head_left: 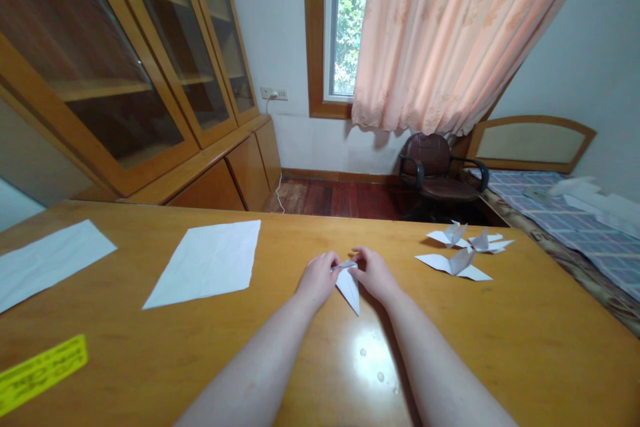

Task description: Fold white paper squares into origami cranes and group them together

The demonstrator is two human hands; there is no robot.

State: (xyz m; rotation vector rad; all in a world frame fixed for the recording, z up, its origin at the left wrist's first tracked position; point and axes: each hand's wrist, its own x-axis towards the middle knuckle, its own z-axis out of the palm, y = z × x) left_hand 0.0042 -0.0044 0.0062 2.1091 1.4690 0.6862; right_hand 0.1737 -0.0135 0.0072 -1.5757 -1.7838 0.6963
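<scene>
A small folded piece of white paper [349, 287] is between my two hands above the middle of the table, its pointed end toward me. My left hand [320, 275] pinches its upper left edge. On the other side my right hand [375, 273] grips the upper right edge with thumb and fingers. The fingers partly cover the folds at the top. Several folded paper cranes [463, 261] with spread wings stand together on the right of the table.
A white paper sheet [210, 263] lies left of my hands, and another sheet [55, 261] farther left. A yellow label [43, 373] is at the lower left. Beyond the wooden table [225, 360] are a glass-door cabinet [165, 127], an office chair [435, 170] and a bed [575, 213].
</scene>
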